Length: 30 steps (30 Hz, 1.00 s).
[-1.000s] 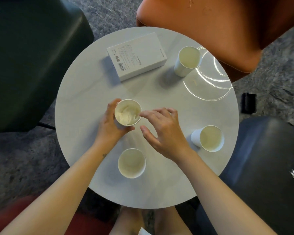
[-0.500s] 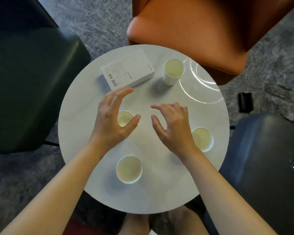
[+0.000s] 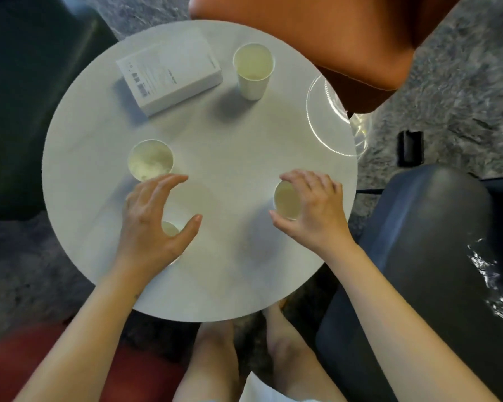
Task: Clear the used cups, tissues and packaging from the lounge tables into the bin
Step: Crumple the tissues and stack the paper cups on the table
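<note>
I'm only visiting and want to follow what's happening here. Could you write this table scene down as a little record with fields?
Surface: round white table with four paper cups
Back: far cup upright, beside white box
Left: left cup upright, something white and crumpled inside
Front: near cup mostly hidden under left hand, fingers spread over it, no grip
Right: right cup gripped by right hand
Seating: orange chair behind the table
Bin: not in view
</note>
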Available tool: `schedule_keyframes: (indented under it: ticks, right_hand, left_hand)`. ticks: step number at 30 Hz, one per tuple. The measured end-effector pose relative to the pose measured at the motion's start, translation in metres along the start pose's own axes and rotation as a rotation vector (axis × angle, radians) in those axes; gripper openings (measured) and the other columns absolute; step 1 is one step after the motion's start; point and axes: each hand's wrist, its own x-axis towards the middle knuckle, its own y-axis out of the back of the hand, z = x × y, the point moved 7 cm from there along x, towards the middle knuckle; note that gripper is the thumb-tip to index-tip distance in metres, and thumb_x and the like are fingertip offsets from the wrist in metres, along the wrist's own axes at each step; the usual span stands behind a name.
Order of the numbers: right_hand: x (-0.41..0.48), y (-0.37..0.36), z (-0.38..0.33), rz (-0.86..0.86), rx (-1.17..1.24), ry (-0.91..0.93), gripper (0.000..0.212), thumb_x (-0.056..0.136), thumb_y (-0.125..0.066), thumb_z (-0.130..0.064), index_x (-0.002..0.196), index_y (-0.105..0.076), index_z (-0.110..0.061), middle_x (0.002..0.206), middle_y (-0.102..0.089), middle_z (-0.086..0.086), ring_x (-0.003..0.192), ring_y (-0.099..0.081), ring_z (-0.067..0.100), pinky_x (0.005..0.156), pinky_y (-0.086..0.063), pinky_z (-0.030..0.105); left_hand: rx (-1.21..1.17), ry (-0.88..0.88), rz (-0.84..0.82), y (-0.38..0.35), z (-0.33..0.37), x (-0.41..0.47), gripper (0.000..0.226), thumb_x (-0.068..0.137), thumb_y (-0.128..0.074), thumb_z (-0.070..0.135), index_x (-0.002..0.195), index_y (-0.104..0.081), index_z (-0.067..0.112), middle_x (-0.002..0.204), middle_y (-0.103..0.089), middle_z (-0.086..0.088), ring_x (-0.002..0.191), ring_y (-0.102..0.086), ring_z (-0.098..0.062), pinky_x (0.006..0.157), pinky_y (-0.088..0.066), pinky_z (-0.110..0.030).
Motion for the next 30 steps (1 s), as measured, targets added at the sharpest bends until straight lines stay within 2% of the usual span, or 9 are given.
schedule_keyframes:
  ticks: [3, 8, 11, 14, 18, 20, 23, 27, 30]
  right_hand:
    - [-0.004, -0.008, 0.006, -0.048, -0.016, 0.02, 0.063, 0.068, -0.071, -0.035, 0.124, -0.05, -0.018, 0.13, -0.049, 0.007, 0.115, -0.043, 0.03, 0.091, -0.03, 0.04]
    - [-0.011, -0.023, -0.004, -0.083, 0.034, 0.095, 0.062, 0.069, -0.071, -0.021, 0.126, -0.048, -0.015, 0.13, -0.045, 0.012, 0.113, -0.043, 0.034, 0.09, -0.033, 0.042]
    - [-0.015, -0.034, -0.021, -0.113, 0.098, 0.158, 0.064, 0.068, -0.072, -0.019, 0.127, -0.047, -0.015, 0.131, -0.042, 0.015, 0.113, -0.042, 0.034, 0.091, -0.033, 0.043]
    - [-0.017, -0.043, -0.038, -0.179, 0.254, 0.229, 0.073, 0.066, -0.073, -0.013, 0.131, -0.041, -0.015, 0.134, -0.034, 0.014, 0.117, -0.04, 0.031, 0.095, -0.037, 0.04]
    - [-0.017, -0.052, -0.053, -0.243, 0.521, 0.291, 0.091, 0.061, -0.079, -0.008, 0.137, -0.03, -0.018, 0.136, -0.027, 0.011, 0.124, -0.029, 0.013, 0.1, -0.027, 0.013]
    - [-0.016, -0.054, -0.056, -0.247, 0.59, 0.3, 0.102, 0.057, -0.084, -0.011, 0.137, -0.023, -0.023, 0.136, -0.025, 0.007, 0.125, -0.024, 0.008, 0.103, -0.021, 0.009]
    - [-0.014, -0.056, -0.053, -0.202, 0.544, 0.328, 0.111, 0.052, -0.087, -0.015, 0.136, -0.015, -0.027, 0.133, -0.023, -0.001, 0.125, -0.025, 0.01, 0.105, -0.027, 0.021]
    - [-0.014, -0.063, -0.039, -0.184, 0.571, 0.264, 0.109, 0.056, -0.084, -0.008, 0.135, -0.013, -0.028, 0.13, -0.025, 0.0, 0.119, -0.033, 0.009, 0.097, -0.028, 0.005]
    - [-0.013, -0.066, -0.034, -0.202, 0.589, 0.218, 0.101, 0.06, -0.081, -0.009, 0.134, -0.017, -0.035, 0.125, -0.031, -0.003, 0.111, -0.036, 0.002, 0.093, -0.034, 0.006]
  left_hand:
    - [0.133, 0.051, 0.012, -0.001, -0.009, -0.021, 0.065, 0.072, -0.051, 0.052, 0.122, -0.054, 0.011, 0.125, -0.054, -0.01, 0.119, -0.044, -0.03, 0.099, -0.032, -0.049]
    - [0.206, 0.248, -0.027, -0.013, -0.028, -0.056, 0.082, 0.064, -0.056, 0.059, 0.133, -0.043, 0.018, 0.138, -0.042, -0.008, 0.123, -0.039, -0.031, 0.098, -0.029, -0.047]
    - [0.146, 0.335, 0.0, -0.021, -0.041, -0.066, 0.082, 0.069, -0.075, 0.036, 0.139, -0.035, 0.019, 0.138, -0.038, -0.009, 0.123, -0.038, -0.03, 0.1, -0.03, -0.044]
    - [0.073, 0.389, 0.093, -0.021, -0.043, -0.067, 0.077, 0.07, -0.077, 0.02, 0.136, -0.038, 0.017, 0.129, -0.044, -0.01, 0.118, -0.043, -0.026, 0.092, -0.036, -0.032]
    - [0.026, 0.217, 0.242, -0.006, -0.012, -0.05, 0.069, 0.065, -0.08, 0.019, 0.125, -0.048, 0.006, 0.122, -0.052, -0.012, 0.109, -0.043, -0.013, 0.089, -0.027, -0.004]
    - [-0.023, 0.102, 0.285, 0.004, 0.01, -0.042, 0.067, 0.066, -0.078, 0.025, 0.122, -0.05, 0.005, 0.119, -0.053, -0.011, 0.108, -0.042, -0.006, 0.091, -0.026, 0.0]
    - [-0.098, -0.029, 0.249, 0.008, 0.037, -0.033, 0.065, 0.069, -0.068, 0.036, 0.124, -0.049, 0.007, 0.121, -0.048, -0.002, 0.112, -0.039, 0.001, 0.095, -0.031, -0.004]
    - [-0.124, -0.101, 0.16, -0.002, 0.049, -0.029, 0.063, 0.071, -0.068, 0.034, 0.126, -0.046, 0.011, 0.123, -0.052, -0.007, 0.115, -0.043, -0.007, 0.097, -0.037, -0.014]
    - [-0.113, -0.084, 0.149, -0.007, 0.046, -0.029, 0.064, 0.071, -0.068, 0.035, 0.126, -0.048, 0.01, 0.123, -0.048, -0.002, 0.114, -0.046, -0.013, 0.096, -0.039, -0.016]
